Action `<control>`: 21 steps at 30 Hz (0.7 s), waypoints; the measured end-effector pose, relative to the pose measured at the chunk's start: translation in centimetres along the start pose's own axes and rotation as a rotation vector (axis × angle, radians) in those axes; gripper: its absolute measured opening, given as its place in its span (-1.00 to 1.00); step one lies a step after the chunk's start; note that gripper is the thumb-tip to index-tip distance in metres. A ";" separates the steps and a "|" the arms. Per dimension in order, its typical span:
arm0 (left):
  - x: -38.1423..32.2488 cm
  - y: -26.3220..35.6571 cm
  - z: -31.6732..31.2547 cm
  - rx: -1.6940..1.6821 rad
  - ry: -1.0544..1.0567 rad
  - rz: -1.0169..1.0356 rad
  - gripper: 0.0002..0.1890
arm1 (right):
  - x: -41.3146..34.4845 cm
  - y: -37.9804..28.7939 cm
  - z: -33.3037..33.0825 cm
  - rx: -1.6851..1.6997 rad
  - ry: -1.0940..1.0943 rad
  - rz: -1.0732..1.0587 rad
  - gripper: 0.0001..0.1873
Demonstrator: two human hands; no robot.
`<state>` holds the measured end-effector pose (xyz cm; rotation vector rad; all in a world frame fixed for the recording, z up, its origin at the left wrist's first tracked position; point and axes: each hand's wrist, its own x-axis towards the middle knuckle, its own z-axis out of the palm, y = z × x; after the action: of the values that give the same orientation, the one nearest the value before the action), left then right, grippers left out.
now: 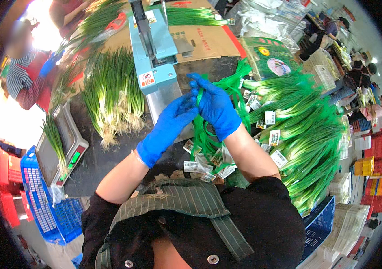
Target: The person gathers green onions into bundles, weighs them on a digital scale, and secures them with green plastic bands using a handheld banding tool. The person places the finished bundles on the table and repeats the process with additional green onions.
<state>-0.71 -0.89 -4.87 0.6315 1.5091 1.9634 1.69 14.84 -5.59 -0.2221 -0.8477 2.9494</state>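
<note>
Both my hands wear blue gloves and meet in front of a light-blue bench machine point(154, 50), perhaps a bag sealer. My right hand point(218, 108) grips a narrow band of green mesh netting point(199, 129), which hangs down below the fingers. Against it, the fingertips of my left hand point(177, 112) pinch the same netting; the exact grip is partly hidden. More green net sleeves with printed tags point(207, 168) lie beneath my right forearm. Left of the machine rests a pile of loose spring onions point(113, 97), roots towards me.
Netted, tagged spring onions point(298, 134) are heaped at the right. A digital scale point(59, 144) with a small spring onion bunch point(55, 144) stands left, above a blue plastic crate point(43, 201). Flattened cardboard point(207, 42) lies behind the machine. A co-worker point(31, 74) stands far left.
</note>
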 end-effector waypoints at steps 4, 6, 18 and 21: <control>1.1 -2.0 -1.3 -0.034 -0.117 -0.241 -0.76 | -1.1 0.2 -1.8 -0.242 0.015 0.028 -0.62; 1.0 -2.2 -2.7 0.005 -0.033 -0.234 -0.77 | -1.8 -1.2 -3.8 -0.699 0.093 -0.110 -0.56; -2.7 2.8 -1.7 0.237 0.151 -0.509 -0.77 | 12.3 -0.5 -17.6 -1.997 0.878 -0.356 -0.33; -6.6 5.9 -1.7 0.318 0.134 -0.548 -0.80 | 16.3 -0.4 -18.6 -2.110 0.767 -0.449 -0.52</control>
<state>1.93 -7.81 0.28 0.1741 1.8582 1.3841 -11.44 26.61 -22.92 -0.8359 -2.5631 0.3813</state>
